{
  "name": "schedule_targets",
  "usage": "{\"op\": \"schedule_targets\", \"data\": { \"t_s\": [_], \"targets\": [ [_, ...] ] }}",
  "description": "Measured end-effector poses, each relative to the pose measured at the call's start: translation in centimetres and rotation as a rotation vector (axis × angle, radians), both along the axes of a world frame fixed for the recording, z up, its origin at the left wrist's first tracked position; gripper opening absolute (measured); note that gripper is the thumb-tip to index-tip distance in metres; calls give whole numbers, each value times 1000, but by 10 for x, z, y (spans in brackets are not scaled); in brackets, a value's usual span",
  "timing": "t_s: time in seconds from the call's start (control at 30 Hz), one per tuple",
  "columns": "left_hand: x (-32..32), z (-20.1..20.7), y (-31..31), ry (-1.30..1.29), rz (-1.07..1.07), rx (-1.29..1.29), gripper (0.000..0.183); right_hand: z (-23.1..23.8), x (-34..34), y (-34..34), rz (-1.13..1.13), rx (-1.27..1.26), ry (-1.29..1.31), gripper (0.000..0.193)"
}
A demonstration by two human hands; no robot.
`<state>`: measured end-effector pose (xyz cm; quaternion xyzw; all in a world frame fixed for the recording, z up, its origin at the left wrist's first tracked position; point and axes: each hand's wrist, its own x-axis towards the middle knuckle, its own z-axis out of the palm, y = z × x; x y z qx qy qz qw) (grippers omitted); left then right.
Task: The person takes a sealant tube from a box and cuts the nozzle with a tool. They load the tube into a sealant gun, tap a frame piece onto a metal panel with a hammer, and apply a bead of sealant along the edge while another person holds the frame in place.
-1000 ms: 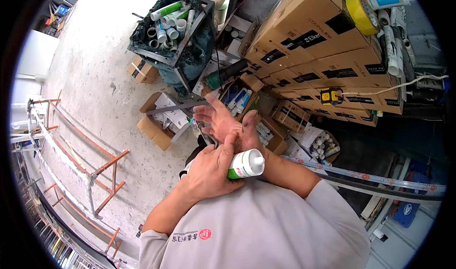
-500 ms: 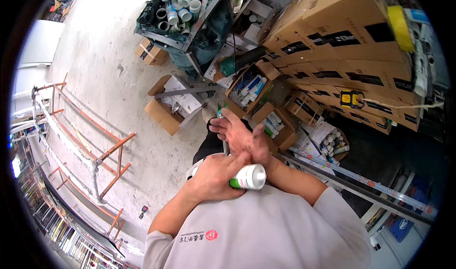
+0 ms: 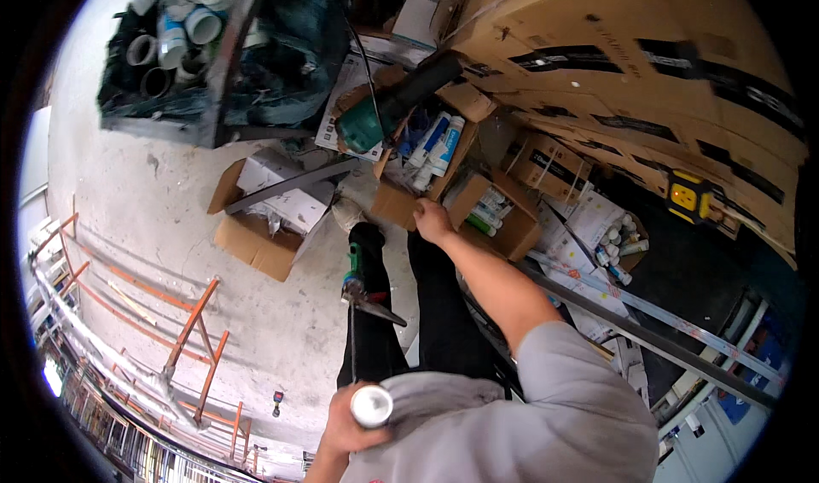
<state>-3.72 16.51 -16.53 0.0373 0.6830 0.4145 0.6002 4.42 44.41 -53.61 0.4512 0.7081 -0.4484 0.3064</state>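
My left hand (image 3: 345, 425) is wrapped round a sealant cartridge (image 3: 372, 406), its white round end facing up close to my shirt. From beside that hand a thin rod runs away to a caulking gun (image 3: 353, 280) with a green handle and a dark lever, in front of my leg. My right arm stretches forward. My right hand (image 3: 435, 221) has its fingers curled at the near edge of an open cardboard box (image 3: 395, 206) of blue and white cartridges (image 3: 442, 152). Whether the fingers grip the flap is hidden. Beside it, another box (image 3: 517, 235) holds green and white cartridges.
A dark bin (image 3: 290, 56) full of used tubes stands far left, with an open carton (image 3: 256, 248) nearer. Stacked cardboard boxes (image 3: 614, 82) line the right, a yellow tape measure (image 3: 688, 196) against them. Long bars (image 3: 657, 338) cross at right; orange metal frames (image 3: 198, 329) stand left.
My right hand has left my left hand, reached forward to the boxes and curled its fingers. My left hand has lowered toward me with the cartridge, whose white end has turned upward.
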Motion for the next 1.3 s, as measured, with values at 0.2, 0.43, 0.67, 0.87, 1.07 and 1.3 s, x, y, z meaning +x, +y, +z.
{"op": "schedule_targets", "data": {
  "t_s": [0.2,0.43,0.67,0.87,1.07,1.3],
  "targets": [
    [6,-46,-25,-190,307,-151,41,-166,-55,-1,175,17,-73,50],
    [9,-74,-36,61,77,-385,42,-243,-79,-5,280,66,-289,30],
    [-38,-68,-30,-154,100,-162,38,-113,-57,-5,-24,538,373,22],
    [-54,-10,-1,106,-36,160,41,190,-30,-30,-81,-684,562,22],
    [-47,62,18,27,82,410,53,415,-53,-43,-62,-817,671,22],
    [-46,167,66,331,-47,463,43,560,-46,35,213,168,1082,20]
  ]
}}
